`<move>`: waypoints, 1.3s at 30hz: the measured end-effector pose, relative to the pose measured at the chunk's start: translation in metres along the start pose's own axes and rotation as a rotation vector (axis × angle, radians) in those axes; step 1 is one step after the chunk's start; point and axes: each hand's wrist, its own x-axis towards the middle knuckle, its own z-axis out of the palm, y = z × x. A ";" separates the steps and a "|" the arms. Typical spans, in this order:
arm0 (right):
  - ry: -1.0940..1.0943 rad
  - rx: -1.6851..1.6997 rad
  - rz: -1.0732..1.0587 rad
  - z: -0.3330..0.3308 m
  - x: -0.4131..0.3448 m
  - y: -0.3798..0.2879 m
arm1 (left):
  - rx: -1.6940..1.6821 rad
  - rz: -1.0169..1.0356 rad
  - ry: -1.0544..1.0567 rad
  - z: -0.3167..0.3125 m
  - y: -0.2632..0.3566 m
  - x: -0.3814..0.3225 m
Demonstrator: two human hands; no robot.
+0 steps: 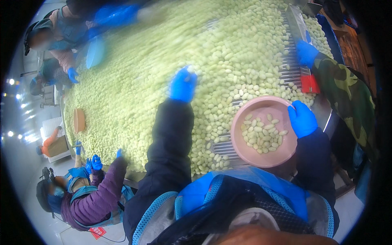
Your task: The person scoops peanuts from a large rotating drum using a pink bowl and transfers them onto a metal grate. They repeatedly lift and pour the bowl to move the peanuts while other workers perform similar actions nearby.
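My left hand point(183, 84), in a blue glove, is over a broad layer of pale green oval pieces point(214, 101), which look like silkworm cocoons. Its fingers are bent and blurred; something pale shows at the fingertips, but whether they grip it I cannot tell. My right hand point(303, 119), gloved too, holds the right rim of a pink plastic basin point(286, 151). A small heap of the same pieces point(261, 133) lies in the basin. Beneath and around it, the metal rollers point(228, 150) of the table show through gaps.
At right, a camouflage sleeve point(343, 88) ends in a co-worker's gloved hand point(306, 55) at a metal guide point(297, 24). A red piece point(310, 84) sits below it. More workers stand along the left side, near an orange basin point(79, 120) and a blue basin point(95, 52).
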 end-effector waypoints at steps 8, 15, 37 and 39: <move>-0.005 0.018 -0.003 -0.001 -0.002 0.001 | -0.403 -0.196 -0.008 -0.003 -0.014 0.005; -0.015 0.034 0.026 -0.003 -0.003 -0.002 | 0.824 0.417 0.129 0.003 -0.027 -0.005; 0.053 0.025 -0.033 -0.002 -0.003 -0.001 | 0.670 0.453 0.015 0.000 -0.051 0.010; 0.043 0.043 -0.049 -0.002 -0.002 -0.002 | 0.573 0.407 -0.006 -0.004 -0.057 0.013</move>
